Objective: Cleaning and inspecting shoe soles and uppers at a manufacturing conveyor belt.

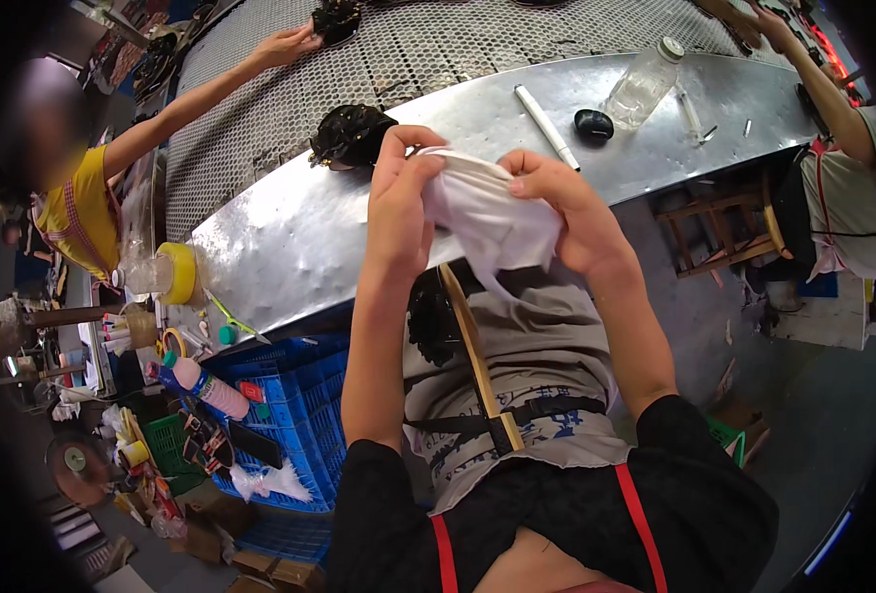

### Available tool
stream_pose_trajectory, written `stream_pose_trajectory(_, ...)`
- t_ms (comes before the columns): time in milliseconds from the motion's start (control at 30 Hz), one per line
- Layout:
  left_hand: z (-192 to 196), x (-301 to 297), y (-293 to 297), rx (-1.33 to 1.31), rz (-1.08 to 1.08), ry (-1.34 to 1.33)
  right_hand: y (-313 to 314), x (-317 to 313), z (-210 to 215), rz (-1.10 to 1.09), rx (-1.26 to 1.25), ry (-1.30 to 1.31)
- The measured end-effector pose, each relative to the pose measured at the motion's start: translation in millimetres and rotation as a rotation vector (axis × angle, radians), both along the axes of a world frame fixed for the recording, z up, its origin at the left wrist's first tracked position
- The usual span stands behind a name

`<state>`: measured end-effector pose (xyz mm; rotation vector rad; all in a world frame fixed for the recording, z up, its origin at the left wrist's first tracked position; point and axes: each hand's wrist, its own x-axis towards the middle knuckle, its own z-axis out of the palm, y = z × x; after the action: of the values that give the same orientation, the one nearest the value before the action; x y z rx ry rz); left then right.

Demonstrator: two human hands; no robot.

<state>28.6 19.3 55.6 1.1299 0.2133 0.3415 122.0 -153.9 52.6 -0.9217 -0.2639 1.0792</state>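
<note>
Gripping a bunched white cloth [487, 222] from both sides, the person's two hands are raised just in front of the curved metal table [290, 247]. The left hand [400, 203] is closed on the cloth's left edge, fingers curled over its top; the right hand [561, 212] is closed on its right side, thumb pressed across the fabric. The cloth hangs between them, just off the table's near edge. On the table, beyond the left hand, lies a black ruffled piece [351, 135]. Further along the table to the right rest a white marker [546, 127], a small black oval object [593, 124] and a clear plastic bottle [643, 83] lying tilted. Below the table's left end stands a blue plastic crate [290, 395].
</note>
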Motion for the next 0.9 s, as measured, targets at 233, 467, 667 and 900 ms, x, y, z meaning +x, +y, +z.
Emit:
stream_pose_trajectory(233, -1.3, -7.5, -2.6, -0.078, -0.023, 0.026, -13.7, -35.2, -2.6, -0.105, 0.24, 0.505)
stream_pose_trajectory(467, 12.9, -12.6, -3.4, 0.208, 0.067, -0.049, -17.7, -39.3, -24.0, -0.016, 0.138, 0.45)
stream_pose_trajectory(667, 1.3, -11.6, -24.9, 0.602, 0.205, -0.107, -7.6, -41.5, -5.4, -0.305, 0.324, 0.538)
stream_pose_trajectory(900, 8.0, -16.3, -67.3, 1.315, 0.278, -0.233, 7.7, -32.4, 24.0, -0.542, 0.335, 0.171)
